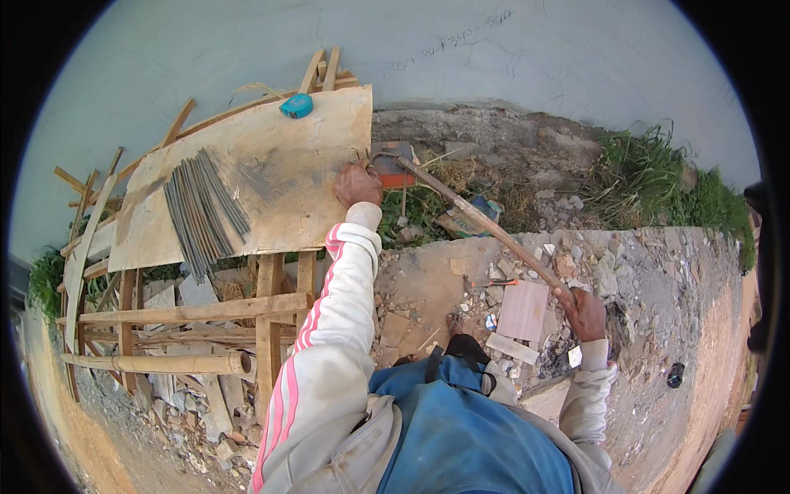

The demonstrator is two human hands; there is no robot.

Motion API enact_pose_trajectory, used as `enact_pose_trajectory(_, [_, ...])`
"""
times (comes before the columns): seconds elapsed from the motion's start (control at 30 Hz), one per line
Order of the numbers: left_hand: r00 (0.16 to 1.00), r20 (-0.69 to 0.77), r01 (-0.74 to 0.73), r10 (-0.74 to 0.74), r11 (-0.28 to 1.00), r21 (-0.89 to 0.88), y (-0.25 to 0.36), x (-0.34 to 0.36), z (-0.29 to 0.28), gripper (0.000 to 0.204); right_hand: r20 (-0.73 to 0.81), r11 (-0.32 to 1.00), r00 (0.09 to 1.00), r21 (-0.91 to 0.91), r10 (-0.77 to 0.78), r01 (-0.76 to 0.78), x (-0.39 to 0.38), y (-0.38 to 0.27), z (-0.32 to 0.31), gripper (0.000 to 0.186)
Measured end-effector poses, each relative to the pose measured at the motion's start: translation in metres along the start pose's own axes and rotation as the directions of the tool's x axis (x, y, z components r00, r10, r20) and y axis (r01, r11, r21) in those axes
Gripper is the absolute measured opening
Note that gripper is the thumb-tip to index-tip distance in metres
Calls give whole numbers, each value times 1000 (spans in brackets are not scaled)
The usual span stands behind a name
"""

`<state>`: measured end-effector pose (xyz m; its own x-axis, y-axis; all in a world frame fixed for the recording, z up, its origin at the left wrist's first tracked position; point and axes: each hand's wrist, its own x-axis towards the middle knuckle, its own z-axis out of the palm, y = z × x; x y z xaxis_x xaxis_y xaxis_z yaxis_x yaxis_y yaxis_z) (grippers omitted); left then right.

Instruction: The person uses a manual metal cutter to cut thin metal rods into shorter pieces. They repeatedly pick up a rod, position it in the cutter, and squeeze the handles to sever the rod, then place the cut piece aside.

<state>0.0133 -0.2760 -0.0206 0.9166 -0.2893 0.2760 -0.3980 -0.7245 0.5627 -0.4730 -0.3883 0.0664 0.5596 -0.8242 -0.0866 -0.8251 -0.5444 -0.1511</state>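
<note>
Hazards: bundle of dark rods (197, 214), left of frame, ends overhanging the lower edge of the board (317, 128); a knock could spill some. Left hand (358, 184), upper centre, at the board's right edge; could be pinched should the long bar (494, 229), slanting upper centre to right of centre, slip.

Grip: left, fingers curled, contents cannot be told; right hand (584, 314), closed around the bar's lower end.

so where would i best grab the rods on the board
Probably by the near ends of the rods, coming from the near side: several seem to poke past the edge of the board, so they can likely be lifted from underneath.
</note>
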Motion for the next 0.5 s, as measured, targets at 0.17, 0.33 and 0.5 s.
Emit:
enact_pose_trajectory(0.17, [985,153,-60,84,986,-157,-16,12,-11,24,-13,985,997,154,-81,82,17,22,46,72])
enact_pose_trajectory(0.33, [939,194,-261,285,955,-140,-25,9,-29,27,-20,959,992,258,-121,122,28,38,86,74])
enact_pose_trajectory(0.5, [952,53,-302,301,898,321,-10,-17,-17,25,-13,958,995,270,-96,96,30,44,97,75])
